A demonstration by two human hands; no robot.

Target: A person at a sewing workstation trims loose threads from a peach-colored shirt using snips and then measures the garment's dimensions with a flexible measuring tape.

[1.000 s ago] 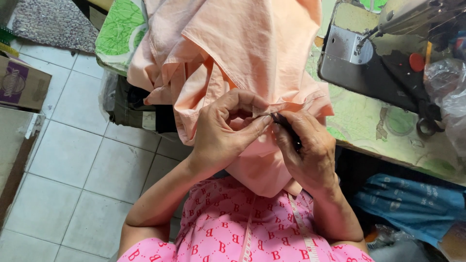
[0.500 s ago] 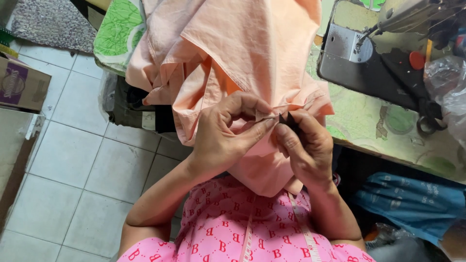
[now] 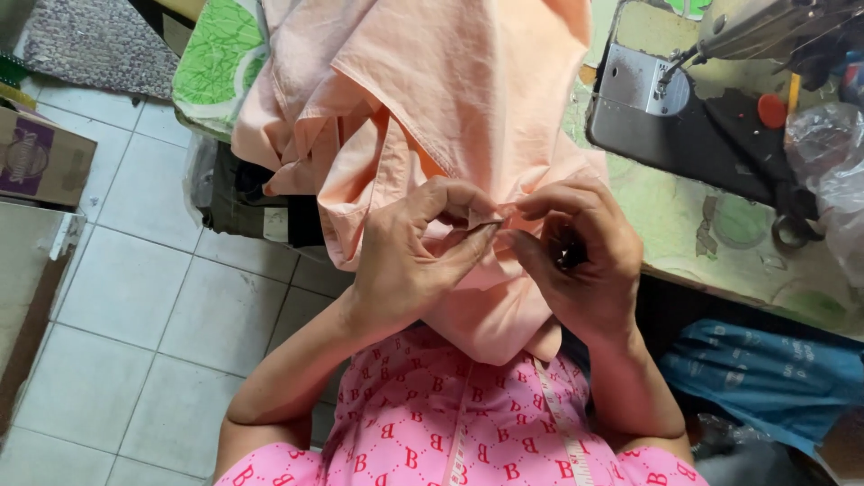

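We are pinching a fold of the crumpled peach cotton cloth [image 3: 450, 99] with our left hand [image 3: 409, 261]. Our right hand [image 3: 576, 261] is gripping a small dark tool [image 3: 567, 252] against that fold, beside the grey sewing machine [image 3: 693, 99].

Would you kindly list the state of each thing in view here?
Peach fabric: crumpled, draped off the table, pinched by both hands.
Left hand: pinching the fabric.
Right hand: closed on a small dark tool.
Sewing machine: unthreaded by fabric, idle.
Cardboard box: closed.
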